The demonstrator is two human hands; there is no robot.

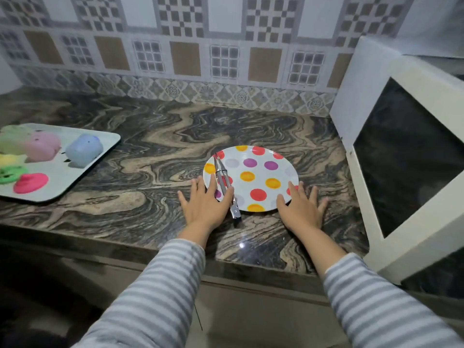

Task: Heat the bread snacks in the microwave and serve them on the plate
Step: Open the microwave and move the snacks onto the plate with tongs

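Our flat hands (204, 204) (302, 207) flank the plate (261, 172) holding nothing; tongs (223, 180) across it; microwave (391, 136) right, tray (72, 174) left.

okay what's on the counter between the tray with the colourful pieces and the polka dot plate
Nothing. In the head view only bare marbled countertop runs from the tray to the plate. The tongs lie on the plate's left part, beside the left hand.

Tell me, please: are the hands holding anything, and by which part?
Nothing is held. The left hand and right hand lie flat, fingers straight, at the near edge of the plate.
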